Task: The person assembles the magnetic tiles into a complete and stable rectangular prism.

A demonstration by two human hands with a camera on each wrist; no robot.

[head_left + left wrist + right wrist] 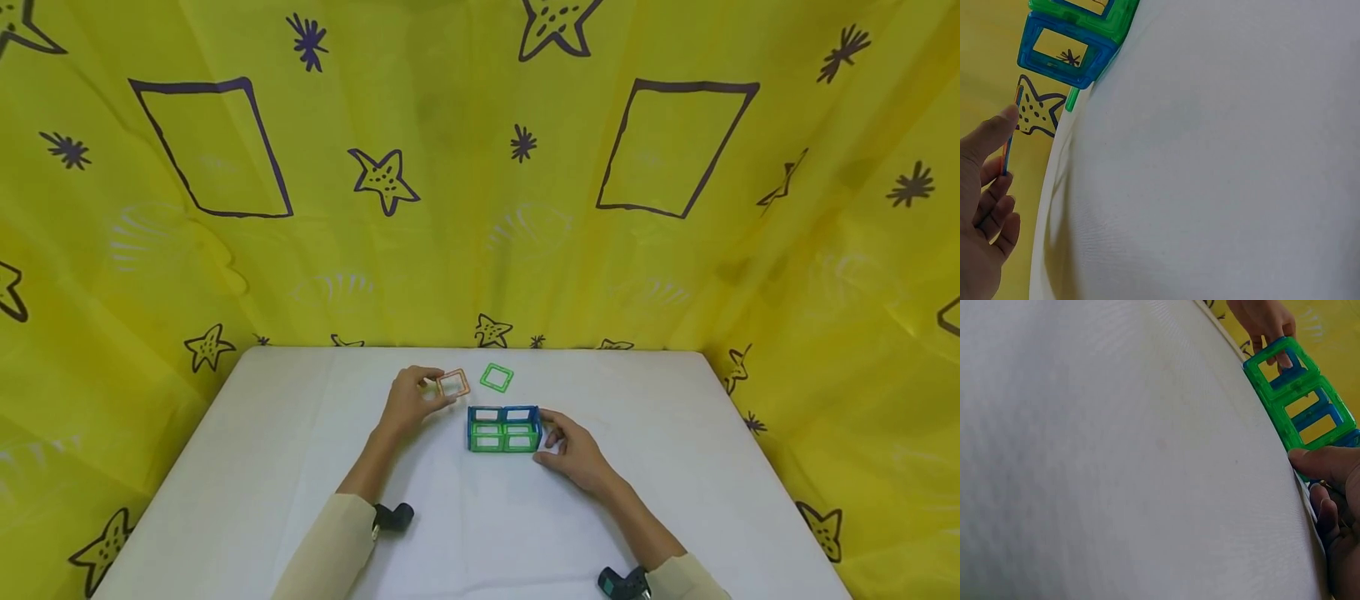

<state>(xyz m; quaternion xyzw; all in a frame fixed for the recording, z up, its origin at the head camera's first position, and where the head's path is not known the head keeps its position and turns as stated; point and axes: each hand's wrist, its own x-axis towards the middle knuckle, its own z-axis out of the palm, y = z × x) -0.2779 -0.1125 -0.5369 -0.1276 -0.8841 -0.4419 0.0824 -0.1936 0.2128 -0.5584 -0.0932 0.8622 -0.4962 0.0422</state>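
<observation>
My left hand pinches an orange square magnetic tile between thumb and fingers, held to the left of a small box of magnetic tiles. In the left wrist view the tile is seen edge-on. The box is two squares long, with green squares along the front and blue ones at the back and ends. At its right end is my right hand, thumb at the front corner and a finger at the back corner. In the right wrist view the thumb touches the green tile's lower corner; the other fingertips are partly hidden.
A loose green square tile lies flat behind the box. The white-covered table is bordered at the back and sides by a yellow patterned curtain.
</observation>
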